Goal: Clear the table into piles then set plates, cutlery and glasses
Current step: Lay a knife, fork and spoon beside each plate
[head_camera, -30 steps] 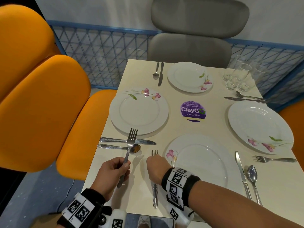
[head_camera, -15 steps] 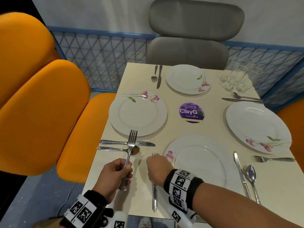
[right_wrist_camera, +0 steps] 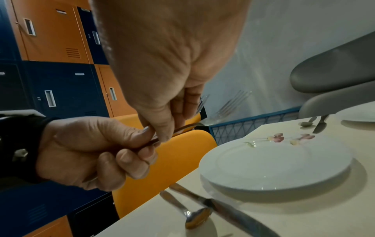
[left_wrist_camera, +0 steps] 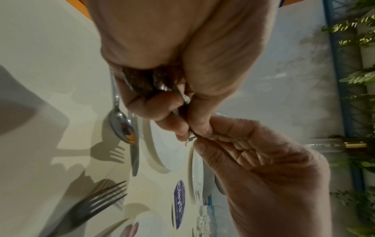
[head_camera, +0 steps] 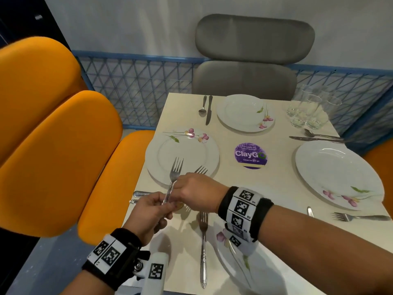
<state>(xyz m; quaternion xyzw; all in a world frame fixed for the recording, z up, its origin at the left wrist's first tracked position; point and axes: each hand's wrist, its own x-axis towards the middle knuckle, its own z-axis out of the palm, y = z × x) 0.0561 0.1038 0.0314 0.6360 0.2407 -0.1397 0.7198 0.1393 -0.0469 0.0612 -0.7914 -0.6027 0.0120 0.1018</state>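
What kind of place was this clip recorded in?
Probably a canteen or staff cafeteria. A "ClayGo, clean as you go" sticker sits mid-table, orange padded chairs flank it, and orange and blue lockers stand behind.

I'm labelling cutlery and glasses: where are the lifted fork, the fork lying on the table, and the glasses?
lifted fork (head_camera: 177, 166), head view, tines.
lying fork (head_camera: 203, 248), head view, handle.
glasses (head_camera: 306, 111), head view, clear wall.

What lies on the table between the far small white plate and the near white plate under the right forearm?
In the head view, only the round purple ClayGo sticker lies between the far plate and near plate.
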